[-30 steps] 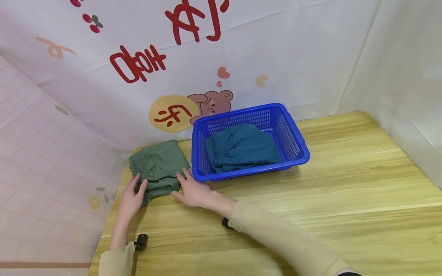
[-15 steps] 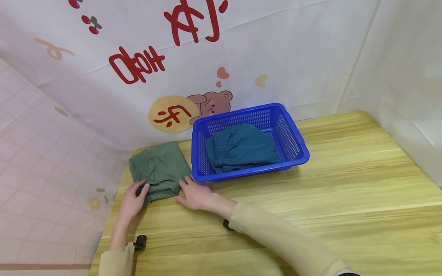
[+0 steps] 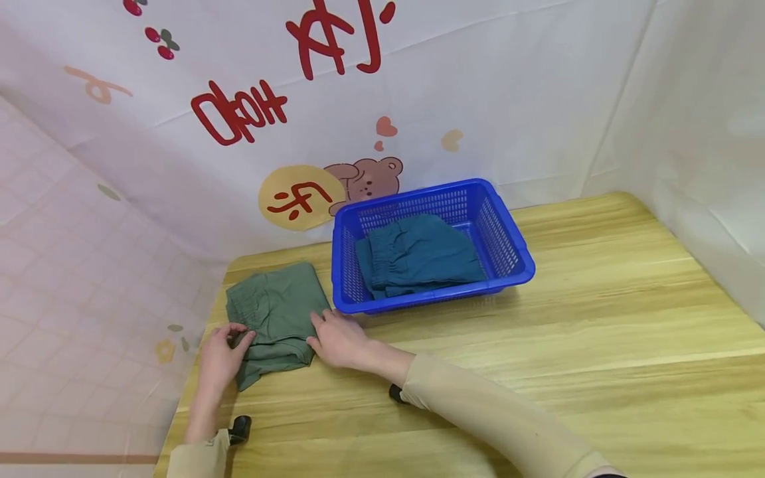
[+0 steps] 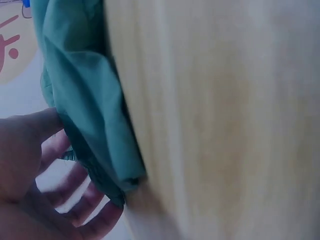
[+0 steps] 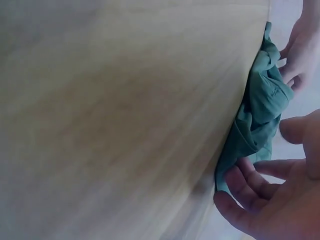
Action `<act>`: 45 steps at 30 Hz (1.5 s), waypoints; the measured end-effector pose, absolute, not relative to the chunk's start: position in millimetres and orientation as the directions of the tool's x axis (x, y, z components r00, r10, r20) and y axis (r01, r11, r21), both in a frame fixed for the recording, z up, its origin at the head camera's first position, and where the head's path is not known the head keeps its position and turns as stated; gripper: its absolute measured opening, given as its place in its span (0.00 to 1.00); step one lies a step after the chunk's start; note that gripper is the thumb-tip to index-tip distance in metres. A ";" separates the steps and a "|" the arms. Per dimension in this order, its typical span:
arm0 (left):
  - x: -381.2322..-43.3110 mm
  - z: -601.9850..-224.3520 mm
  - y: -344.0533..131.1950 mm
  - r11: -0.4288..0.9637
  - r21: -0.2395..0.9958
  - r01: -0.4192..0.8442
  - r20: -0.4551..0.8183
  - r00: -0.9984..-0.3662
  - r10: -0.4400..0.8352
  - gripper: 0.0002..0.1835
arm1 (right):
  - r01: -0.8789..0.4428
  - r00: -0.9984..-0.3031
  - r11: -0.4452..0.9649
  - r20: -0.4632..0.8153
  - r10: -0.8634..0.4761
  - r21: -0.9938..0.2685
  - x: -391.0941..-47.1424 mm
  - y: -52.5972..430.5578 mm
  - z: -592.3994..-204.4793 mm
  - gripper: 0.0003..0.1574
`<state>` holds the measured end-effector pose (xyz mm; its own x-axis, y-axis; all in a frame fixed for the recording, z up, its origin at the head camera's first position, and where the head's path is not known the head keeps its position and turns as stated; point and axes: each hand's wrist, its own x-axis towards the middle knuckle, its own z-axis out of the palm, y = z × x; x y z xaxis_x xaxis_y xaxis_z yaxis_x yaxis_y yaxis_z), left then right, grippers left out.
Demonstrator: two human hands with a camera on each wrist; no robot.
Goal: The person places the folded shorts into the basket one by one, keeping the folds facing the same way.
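Folded green pants (image 3: 287, 305) with a gathered elastic waistband lie on the table left of the basket. My left hand (image 3: 220, 358) grips their near left edge, fingers bent and thumb close to the fingertips. In the left wrist view, the thumb of my left hand (image 4: 30, 170) meets the green pants (image 4: 92, 100), and the other fingers curl at the edge. My right hand (image 3: 340, 340) holds the right edge beside the basket corner. In the right wrist view, the bent fingers of my right hand (image 5: 280, 185) touch the green pants (image 5: 262, 100); part of the grip is hidden.
A blue plastic basket (image 3: 418, 302) stands against the back wall sheet, with folded teal pants (image 3: 427, 255) inside. The wooden table (image 3: 597, 332) extends to the right and front. White printed sheets (image 3: 508, 79) hang behind and at the sides.
The green pants have slid toward me across the table, and both hands have come slightly nearer with their fingers drawn in. The basket and teal pants have stayed put.
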<state>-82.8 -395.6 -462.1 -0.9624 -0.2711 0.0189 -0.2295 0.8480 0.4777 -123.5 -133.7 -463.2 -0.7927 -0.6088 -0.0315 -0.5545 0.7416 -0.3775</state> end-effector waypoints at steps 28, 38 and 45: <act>-87.4 -443.9 -403.7 0.658 0.577 -0.485 -0.382 -0.872 -0.307 0.41 | -0.131 -0.885 0.603 -0.181 -0.428 -0.787 -133.9 -133.9 -461.0 0.41; -83.2 -446.1 -395.8 0.637 0.621 -0.458 -0.341 -0.889 -0.307 0.39 | -0.052 -0.894 0.582 -0.222 -0.388 -0.811 -136.0 -133.7 -461.0 0.34; -81.4 -446.0 -395.0 0.549 0.678 -0.489 -0.389 -0.872 -0.297 0.45 | 0.071 -0.909 0.483 -0.256 -0.328 -0.873 -137.1 -132.3 -459.0 0.38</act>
